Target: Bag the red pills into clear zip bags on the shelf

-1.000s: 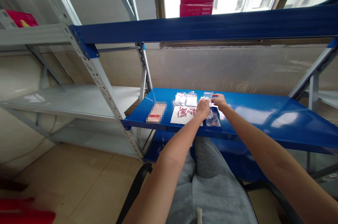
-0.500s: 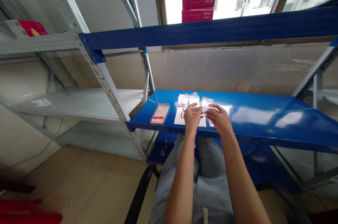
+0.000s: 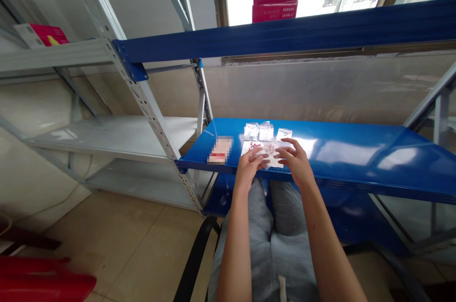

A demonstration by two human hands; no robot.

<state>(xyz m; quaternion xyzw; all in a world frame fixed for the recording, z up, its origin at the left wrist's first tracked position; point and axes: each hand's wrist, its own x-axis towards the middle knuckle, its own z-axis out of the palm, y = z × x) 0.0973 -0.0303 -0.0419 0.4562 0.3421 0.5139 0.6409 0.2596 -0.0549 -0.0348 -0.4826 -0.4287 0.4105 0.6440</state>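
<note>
Clock: laid flat and centred on the bag, twelve pointing away from me.
Bag: the clear bag (image 3: pixel 272 148) is between my two hands, above the white sheet (image 3: pixel 245 149) at the near edge of the blue shelf (image 3: pixel 338 143).
Left hand (image 3: pixel 247 167): at eight o'clock, thumb and fingertips pinched on the bag's left side.
Right hand (image 3: pixel 296 162): at four o'clock, fingertips curled onto the right side; the view is small, but I read that as a pinch too.
Weight: next to nothing, I judge; I would feel little through the fingers.
Stiffness: thin, floppy film, likely to fold or sag wherever I leave it unsupported.
Surface: slick, I expect, so light, flat pads beat bare tips; a hard tug might stretch or split it.
Hold: I'd take opposite edges near the mouth, though I cannot tell whether it is open.
Beads (image 3: pixel 254 145): red, small, at ten o'clock on the sheet; probably hard and quick to roll if knocked.
Packs: silvery-clear, at half past ten (image 3: pixel 251 131), eleven (image 3: pixel 266 131) and one (image 3: pixel 285 134).
Packet (image 3: pixel 220 150): pinkish, blurred out, at nine o'clock, well apart.
</note>
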